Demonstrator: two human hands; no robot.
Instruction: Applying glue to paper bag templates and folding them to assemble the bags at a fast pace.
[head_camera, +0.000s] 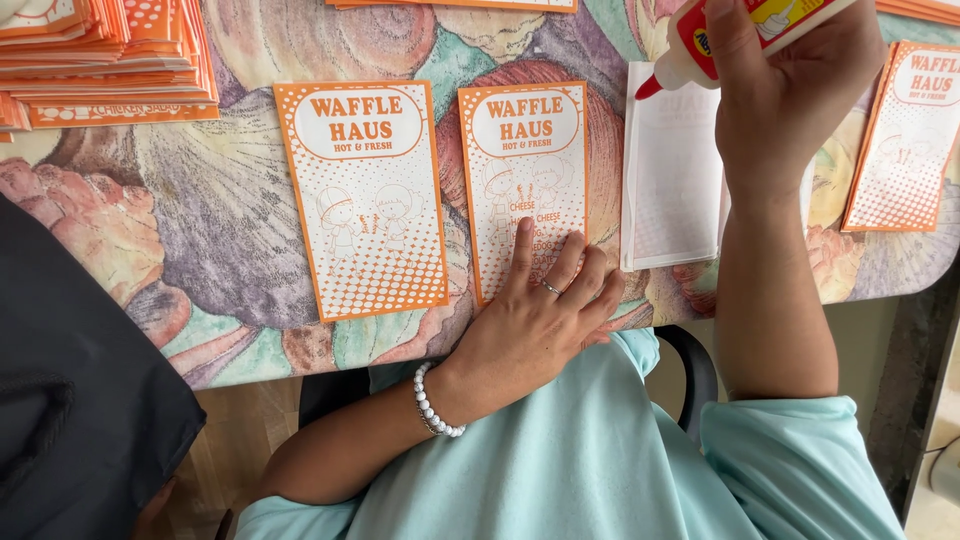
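Left hand (545, 310), released and flat, presses the lower part of an orange-and-white paper bag (524, 180) lying on the counter (210, 230). Right hand (790, 90) grasps a glue bottle (700, 45), nozzle tilted over a blank white bag (672, 175) just beside.

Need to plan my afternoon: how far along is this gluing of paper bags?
Done, it seems: the finished stack at top left. In hand: the left hand presses one orange-printed bag, and the right hand holds the glue bottle over the white bag. Left: loose bags alongside.
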